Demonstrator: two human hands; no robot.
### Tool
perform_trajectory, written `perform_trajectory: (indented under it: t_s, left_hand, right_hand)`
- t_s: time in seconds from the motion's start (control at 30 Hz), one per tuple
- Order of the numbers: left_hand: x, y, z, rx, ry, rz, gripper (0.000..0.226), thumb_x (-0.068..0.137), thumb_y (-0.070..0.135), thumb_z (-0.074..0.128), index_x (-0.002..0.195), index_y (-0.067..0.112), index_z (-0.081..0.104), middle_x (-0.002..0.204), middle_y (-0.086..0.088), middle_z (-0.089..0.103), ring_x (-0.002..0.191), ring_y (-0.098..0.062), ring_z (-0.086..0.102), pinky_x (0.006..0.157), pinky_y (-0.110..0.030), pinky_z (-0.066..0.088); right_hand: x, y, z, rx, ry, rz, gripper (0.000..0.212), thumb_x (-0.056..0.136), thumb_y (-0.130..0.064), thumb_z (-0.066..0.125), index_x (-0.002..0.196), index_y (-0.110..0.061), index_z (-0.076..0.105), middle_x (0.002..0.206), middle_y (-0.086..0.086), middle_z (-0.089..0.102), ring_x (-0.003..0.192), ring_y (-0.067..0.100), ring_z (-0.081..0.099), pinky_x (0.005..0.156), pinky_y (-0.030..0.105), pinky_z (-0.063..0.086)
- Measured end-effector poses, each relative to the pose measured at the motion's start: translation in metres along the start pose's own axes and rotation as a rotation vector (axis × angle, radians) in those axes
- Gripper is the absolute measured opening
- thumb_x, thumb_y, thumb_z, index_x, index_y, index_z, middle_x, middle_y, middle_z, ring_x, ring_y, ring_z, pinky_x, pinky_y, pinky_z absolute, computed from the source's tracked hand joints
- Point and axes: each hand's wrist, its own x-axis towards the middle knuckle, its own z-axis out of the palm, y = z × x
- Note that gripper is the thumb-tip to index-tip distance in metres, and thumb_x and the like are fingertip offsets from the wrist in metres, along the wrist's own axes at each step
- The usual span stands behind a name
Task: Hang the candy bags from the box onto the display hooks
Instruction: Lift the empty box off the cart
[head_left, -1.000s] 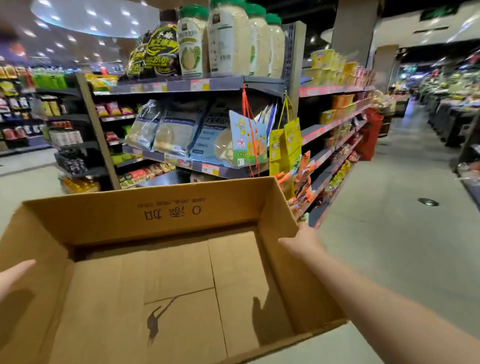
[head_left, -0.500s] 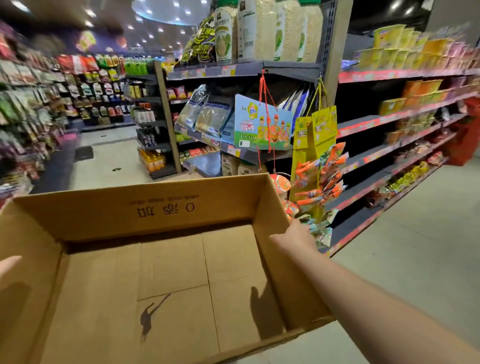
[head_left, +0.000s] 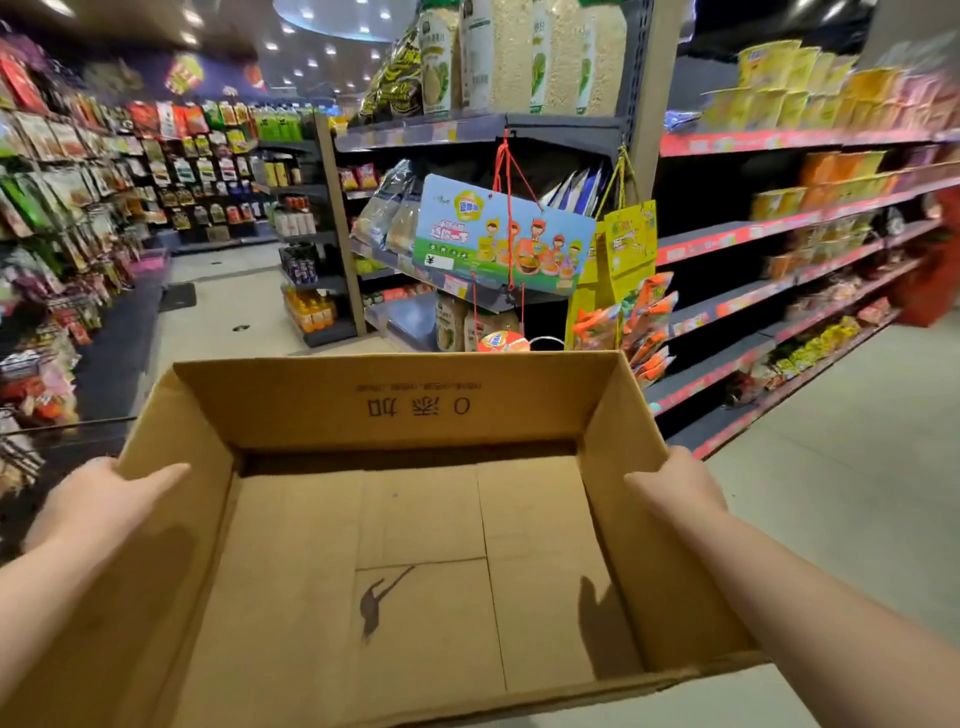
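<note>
In a supermarket aisle, in front of the person's chest, an open cardboard box (head_left: 415, 405) is carried level. The left hand (head_left: 98, 504) clamps its left wall and the right hand (head_left: 680, 488) its right wall. Each thumb lies on the inner face, and the fingers are out of sight behind the cardboard, so both hands are plainly holding the box. Its bottom is bare: no candy bags are left inside. The only packets near are those on the wall rack (head_left: 62, 171) to the left and the orange strip of packets (head_left: 649, 322) at the shelf end. Both are too blurred to say what they hold. By that showing the hanging is probably finished, and the step in hand is taking the empty box away. To do it well, keep the grips opposite each other near mid-wall so the light box does not twist. Hold the far wall clear of the blue hanging sign (head_left: 498, 234) and the strip just beyond it. Steer for open floor (head_left: 831, 467).
</note>
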Motion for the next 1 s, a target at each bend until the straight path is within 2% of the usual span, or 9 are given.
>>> perform_trajectory:
  t_s: [0.03,0.07,0.13,0.23,0.47,0.63,0.7,0.83,1.0]
  left_hand:
    - [-0.045,0.042,-0.009,-0.014,-0.071,0.01,0.098,0.06,0.083,0.062,0.125,0.01,0.055,0.094,-0.014,0.067,0.081,-0.041,0.063,0.069,-0.048,0.053]
    - [-0.089,0.08,-0.017,-0.012,-0.067,0.044,0.08,0.071,0.075,0.062,0.118,0.011,0.056,0.102,-0.017,0.066,0.088,-0.043,0.062,0.074,-0.051,0.053]
    - [-0.13,0.121,-0.012,-0.014,-0.059,0.094,0.068,0.081,0.065,0.059,0.121,0.011,0.052,0.11,-0.018,0.063,0.096,-0.043,0.061,0.08,-0.052,0.052]
    - [-0.145,0.151,0.008,-0.022,-0.09,0.122,0.068,0.083,0.061,0.06,0.124,0.008,0.052,0.106,-0.017,0.061,0.092,-0.04,0.059,0.08,-0.051,0.053]
    - [-0.176,0.221,0.058,-0.03,-0.194,0.236,0.067,0.08,0.063,0.062,0.116,0.006,0.057,0.095,-0.014,0.061,0.087,-0.039,0.06,0.077,-0.049,0.055]
    - [-0.211,0.283,0.102,-0.072,-0.319,0.349,0.063,0.086,0.052,0.063,0.123,0.002,0.052,0.108,-0.021,0.061,0.096,-0.042,0.058,0.076,-0.046,0.049]
    - [-0.224,0.308,0.122,-0.094,-0.369,0.398,0.063,0.086,0.051,0.063,0.123,0.001,0.052,0.108,-0.022,0.061,0.096,-0.042,0.059,0.076,-0.047,0.05]
    - [-0.251,0.358,0.167,-0.06,-0.417,0.51,0.07,0.08,0.066,0.059,0.117,0.006,0.057,0.106,-0.019,0.065,0.094,-0.042,0.061,0.083,-0.053,0.054]
    - [-0.288,0.439,0.238,-0.103,-0.504,0.608,0.066,0.082,0.061,0.061,0.113,0.003,0.058,0.101,-0.021,0.065,0.091,-0.043,0.062,0.079,-0.053,0.056]
  right_hand:
    - [0.001,0.012,-0.01,0.0,0.021,0.018,0.043,0.085,-0.032,0.061,0.121,-0.014,0.048,0.106,0.009,0.056,0.09,0.028,0.055,0.067,0.031,0.044]
    - [0.001,0.024,-0.021,0.005,0.041,0.038,0.043,0.086,-0.032,0.062,0.122,-0.013,0.048,0.104,0.009,0.055,0.087,0.027,0.054,0.063,0.029,0.041]
    - [0.001,0.046,-0.041,0.017,0.085,0.079,0.043,0.086,-0.031,0.063,0.122,-0.012,0.049,0.1,0.009,0.054,0.084,0.028,0.052,0.063,0.029,0.04]
    - [0.002,0.079,-0.065,0.028,0.133,0.136,0.045,0.086,-0.032,0.064,0.123,-0.011,0.05,0.1,0.01,0.056,0.083,0.029,0.054,0.065,0.03,0.042]
    - [-0.001,0.153,-0.119,0.017,0.223,0.265,0.054,0.087,-0.04,0.061,0.13,-0.011,0.047,0.122,0.016,0.057,0.108,0.037,0.057,0.078,0.037,0.047]
    - [-0.005,0.207,-0.156,0.056,0.3,0.375,0.057,0.084,-0.037,0.063,0.131,-0.009,0.047,0.127,0.018,0.055,0.114,0.04,0.054,0.093,0.045,0.049]
    - [-0.006,0.227,-0.171,0.067,0.329,0.418,0.057,0.085,-0.037,0.063,0.132,-0.009,0.045,0.128,0.018,0.054,0.115,0.041,0.053,0.093,0.047,0.049]
    - [0.0,0.27,-0.2,0.083,0.378,0.501,0.058,0.085,-0.036,0.063,0.132,-0.007,0.044,0.13,0.019,0.053,0.116,0.04,0.052,0.093,0.046,0.048]
    - [0.027,0.319,-0.234,0.059,0.436,0.598,0.063,0.087,-0.035,0.062,0.137,-0.005,0.039,0.135,0.019,0.049,0.121,0.039,0.049,0.092,0.042,0.045]
